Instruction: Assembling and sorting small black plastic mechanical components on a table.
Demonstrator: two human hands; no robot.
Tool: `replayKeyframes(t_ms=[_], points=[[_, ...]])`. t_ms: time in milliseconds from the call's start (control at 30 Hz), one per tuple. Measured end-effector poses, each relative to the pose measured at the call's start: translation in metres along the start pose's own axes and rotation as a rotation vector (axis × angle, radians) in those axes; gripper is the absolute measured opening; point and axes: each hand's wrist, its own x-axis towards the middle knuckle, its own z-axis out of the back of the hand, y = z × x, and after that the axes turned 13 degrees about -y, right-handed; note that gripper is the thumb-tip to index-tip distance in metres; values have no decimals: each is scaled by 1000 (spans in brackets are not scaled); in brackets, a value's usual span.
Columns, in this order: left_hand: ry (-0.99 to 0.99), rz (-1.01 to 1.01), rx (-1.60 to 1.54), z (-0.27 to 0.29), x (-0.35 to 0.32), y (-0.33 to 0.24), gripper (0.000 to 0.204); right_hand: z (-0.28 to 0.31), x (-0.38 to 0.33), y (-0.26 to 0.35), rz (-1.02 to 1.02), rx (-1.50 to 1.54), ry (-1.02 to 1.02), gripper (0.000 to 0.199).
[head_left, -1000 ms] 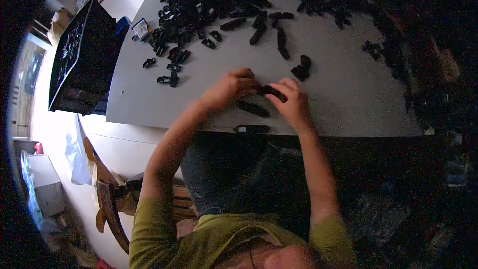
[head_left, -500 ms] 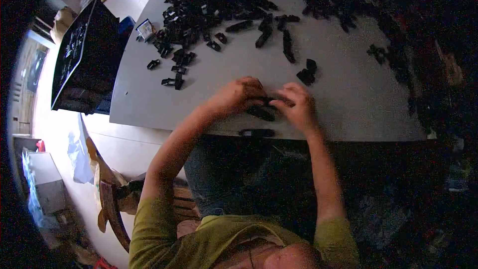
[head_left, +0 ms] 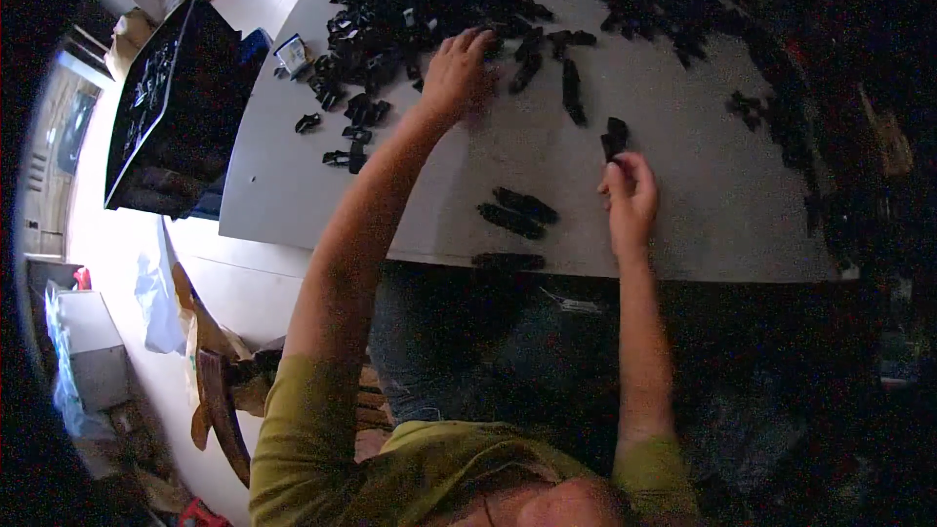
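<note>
My left hand (head_left: 455,76) reaches to the near edge of a heap of small black plastic parts (head_left: 395,15). Its fingers point forward, slightly bent, with the tips among the parts; the thumb side is blurred. Further right, my right hand (head_left: 632,200) has thumb and fingers pinched at the near end of a small dark piece (head_left: 615,135). Two long black pieces (head_left: 512,220) lie side by side nearer to me, between the hands. Another long black piece (head_left: 508,262) rests at the table's front edge.
The grey table (head_left: 703,205) carries a second black heap (head_left: 644,0) at the far right and a small white packet (head_left: 292,56) at the left. Beyond the left edge stands a black crate (head_left: 176,122). A few loose black parts (head_left: 356,127) lie left of my left arm.
My hands were together over the pieces near the front edge and have parted. The left moved away to the heap, the right moved right to the small dark piece. A long black piece now lies released.
</note>
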Motion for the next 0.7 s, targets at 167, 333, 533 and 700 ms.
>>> replayKeyframes(t_ms=[167, 333, 533, 700], points=[[152, -34, 27, -6, -15, -8, 48, 8, -6, 17, -248, 508, -43, 23], [284, -19, -121, 25, -43, -24, 43, 9, -7, 9, -243, 318, 46, 30], [211, 453, -826, 46, -50, -54, 31, 0, -13, 9, -144, 90, 129, 24], [483, 585, -1120, 49, -60, -59, 27, -17, -10, -3, 540, -218, 103, 28]])
